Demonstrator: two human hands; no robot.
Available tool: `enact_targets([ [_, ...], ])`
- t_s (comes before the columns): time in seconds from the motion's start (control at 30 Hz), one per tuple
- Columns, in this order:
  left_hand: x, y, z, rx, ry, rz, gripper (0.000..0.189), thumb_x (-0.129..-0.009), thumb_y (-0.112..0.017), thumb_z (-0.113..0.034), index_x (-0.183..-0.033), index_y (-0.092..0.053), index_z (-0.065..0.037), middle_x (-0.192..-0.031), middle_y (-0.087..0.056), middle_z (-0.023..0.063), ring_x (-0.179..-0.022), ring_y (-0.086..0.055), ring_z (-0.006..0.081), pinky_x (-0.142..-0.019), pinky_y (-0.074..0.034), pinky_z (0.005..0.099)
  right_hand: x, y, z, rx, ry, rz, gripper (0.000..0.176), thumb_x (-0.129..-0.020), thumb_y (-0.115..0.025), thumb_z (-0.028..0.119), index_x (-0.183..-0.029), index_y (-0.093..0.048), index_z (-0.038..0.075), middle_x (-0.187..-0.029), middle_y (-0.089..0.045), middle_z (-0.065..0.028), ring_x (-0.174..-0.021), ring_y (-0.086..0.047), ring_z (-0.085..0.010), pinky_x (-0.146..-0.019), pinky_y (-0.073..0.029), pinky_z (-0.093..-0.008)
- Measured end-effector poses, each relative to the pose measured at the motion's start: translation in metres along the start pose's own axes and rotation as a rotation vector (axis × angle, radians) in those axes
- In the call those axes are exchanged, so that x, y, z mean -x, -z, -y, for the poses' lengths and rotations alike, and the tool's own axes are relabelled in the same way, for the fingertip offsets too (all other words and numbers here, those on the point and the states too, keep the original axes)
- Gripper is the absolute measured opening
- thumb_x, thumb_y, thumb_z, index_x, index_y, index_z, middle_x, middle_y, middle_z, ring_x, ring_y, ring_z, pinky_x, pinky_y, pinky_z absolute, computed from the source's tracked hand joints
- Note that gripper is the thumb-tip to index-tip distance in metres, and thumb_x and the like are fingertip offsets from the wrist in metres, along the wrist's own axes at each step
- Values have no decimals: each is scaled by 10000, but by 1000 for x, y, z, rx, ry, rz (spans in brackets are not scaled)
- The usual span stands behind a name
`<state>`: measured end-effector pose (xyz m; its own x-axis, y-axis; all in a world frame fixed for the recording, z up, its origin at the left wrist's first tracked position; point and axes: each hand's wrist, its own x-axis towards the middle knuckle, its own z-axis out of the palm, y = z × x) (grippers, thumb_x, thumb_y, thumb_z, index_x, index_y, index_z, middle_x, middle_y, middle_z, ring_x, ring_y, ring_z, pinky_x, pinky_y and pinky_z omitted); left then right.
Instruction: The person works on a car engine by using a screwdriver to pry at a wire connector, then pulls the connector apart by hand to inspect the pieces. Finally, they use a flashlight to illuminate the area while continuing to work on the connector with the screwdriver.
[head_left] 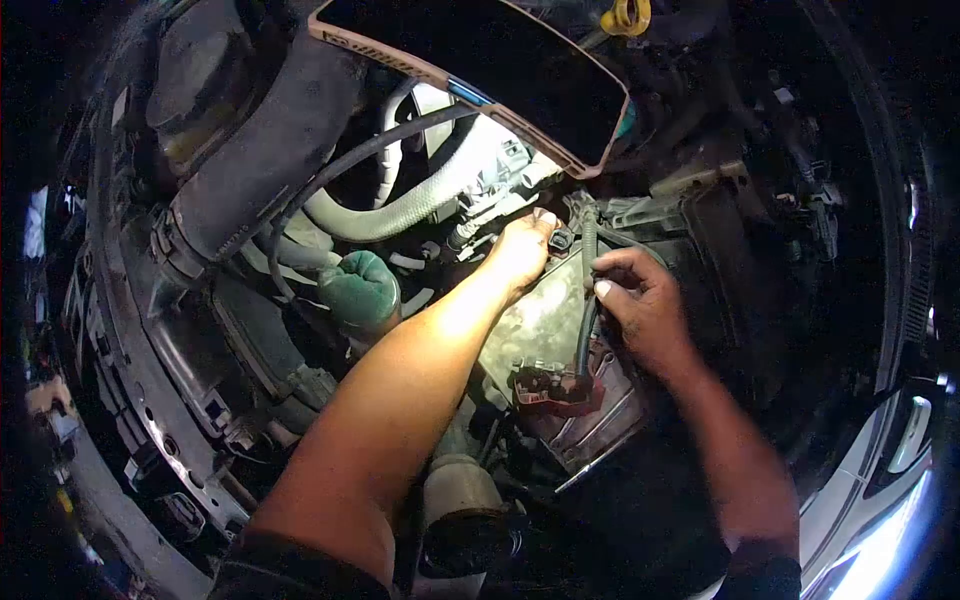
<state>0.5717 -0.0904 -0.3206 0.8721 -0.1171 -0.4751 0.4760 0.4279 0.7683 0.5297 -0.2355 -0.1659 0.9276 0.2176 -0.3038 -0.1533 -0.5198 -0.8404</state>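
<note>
Under bright light, my left hand (528,248) reaches into the engine bay with its fingers closed around a small dark connector (562,240) or right beside it; the fingertips are partly hidden. On the right, my right hand (640,300) has thumb and forefinger bent together at a ribbed cable sleeve (589,250). What lies between those fingertips is too small to tell. The sleeve runs down to a red terminal cover (558,392) on the pale metal plate (535,325) between my forearms.
A phone in a tan case (480,70) lies across the top. Left of my left forearm is a green cloth-like wrapped part (358,287). A thick black hose (270,130), a pale hose (400,215) and a yellow-handled part (627,17) surround the work area.
</note>
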Motion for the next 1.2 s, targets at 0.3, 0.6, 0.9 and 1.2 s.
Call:
enact_targets([
  [0.3, -2, 1, 1, -33, 26, 30, 362, -1063, -465, -300, -1115, -639, 14, -1044, -657, 89, -961, -559, 168, -919, -426, 309, -2, 0, -2, 46, 10, -11, 240, -848, -664, 84, -1086, -663, 50, -1048, -662, -61, -992, -623, -163, -888, -509, -328],
  [0.6, -11, 1, 11, 83, -54, 29, 236, -1048, -518, -258, -996, -615, -49, -876, -624, 25, -763, -574, 122, -716, -468, 271, -2, -3, 0, 16, -2, -32, 276, -861, -656, 50, -1131, -609, 22, -996, -639, -73, -920, -608, -147, -838, -514, -315],
  [0.9, -11, 1, 11, 23, -42, 18, 231, -1049, -515, -245, -1005, -618, -43, -896, -634, 35, -774, -575, 118, -729, -469, 267, -1, -1, 3, 39, -26, 8, 274, -880, -644, 34, -1150, -604, 16, -959, -615, -50, -885, -582, -125, -826, -502, -297],
  [1.2, -1, -1, 0, 7, -31, 11, 250, -1051, -509, -266, -996, -624, -51, -885, -628, 22, -782, -555, 113, -738, -458, 274, -2, 1, -3, 80, -13, 8, 289, -884, -650, 46, -1172, -634, 28, -964, -619, -43, -882, -573, -121, -829, -494, -290],
])
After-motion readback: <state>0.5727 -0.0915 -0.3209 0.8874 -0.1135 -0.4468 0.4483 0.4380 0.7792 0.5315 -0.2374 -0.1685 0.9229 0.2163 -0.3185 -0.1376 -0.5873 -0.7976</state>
